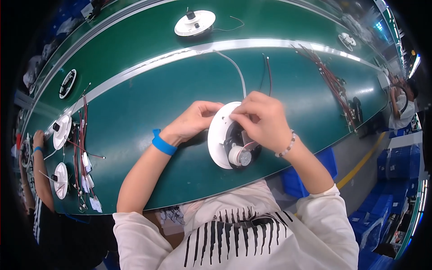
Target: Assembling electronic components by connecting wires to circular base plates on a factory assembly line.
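We are holding a round, smooth white plastic disc [218, 137] over the glossy green worktop [148, 99] | left hand [189, 122]: fingers clamping its rim | right hand [266, 119]: fingers pinching together at its face | cylindrical motor [240, 155] protruding

1. Left hand [193, 120] holds a white disc [218, 135], tilted up, near the bench's [157, 94] near edge.
2. Right hand [266, 119] touches the disc's upper part, fingers bent.
3. Red wires [333, 87] lie toward the bench's right end.

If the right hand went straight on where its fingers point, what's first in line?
Probably the white disc: the right hand's fingers look right at its face, though actual contact is unclear.
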`<state>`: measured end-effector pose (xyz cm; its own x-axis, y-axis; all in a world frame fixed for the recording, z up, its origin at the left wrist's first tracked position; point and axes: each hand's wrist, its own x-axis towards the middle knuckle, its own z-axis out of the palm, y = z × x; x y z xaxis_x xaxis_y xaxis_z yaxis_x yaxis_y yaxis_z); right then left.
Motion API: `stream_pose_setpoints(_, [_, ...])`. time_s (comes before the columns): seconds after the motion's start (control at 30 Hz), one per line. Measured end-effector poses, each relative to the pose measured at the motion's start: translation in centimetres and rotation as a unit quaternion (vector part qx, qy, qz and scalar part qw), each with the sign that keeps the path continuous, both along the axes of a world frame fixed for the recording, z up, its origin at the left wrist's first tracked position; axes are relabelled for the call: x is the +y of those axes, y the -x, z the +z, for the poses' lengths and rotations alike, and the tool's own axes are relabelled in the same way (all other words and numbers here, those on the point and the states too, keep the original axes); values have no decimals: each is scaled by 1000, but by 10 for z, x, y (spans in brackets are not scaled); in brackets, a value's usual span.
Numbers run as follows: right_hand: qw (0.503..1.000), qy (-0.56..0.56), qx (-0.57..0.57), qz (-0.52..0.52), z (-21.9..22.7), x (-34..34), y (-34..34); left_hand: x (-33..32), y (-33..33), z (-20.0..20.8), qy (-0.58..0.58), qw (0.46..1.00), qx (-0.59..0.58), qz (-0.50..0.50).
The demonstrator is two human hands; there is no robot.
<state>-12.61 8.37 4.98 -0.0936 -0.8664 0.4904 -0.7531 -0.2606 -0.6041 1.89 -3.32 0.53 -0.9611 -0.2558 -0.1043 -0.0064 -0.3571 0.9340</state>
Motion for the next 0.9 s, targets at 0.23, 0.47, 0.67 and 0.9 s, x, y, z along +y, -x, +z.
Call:
stream_pose_setpoints(0.23, [991,28,-81,-107,7,-14,10,1,-1,-6,-19,997,-27,72])
stream_pose_setpoints(0.47, [965,-107,-211,114,20,-40,15,7,3,-5,-11,994,-37,105])
stream_pose_setpoints(0.67, [899,-64,-412,138,42,-32,12,5,1,-6,-33,991,-38,126])
stream_pose_setpoints(0.9, [979,-98,-156,88,60,-16,23,4,-3,-8,-32,992,-26,123])
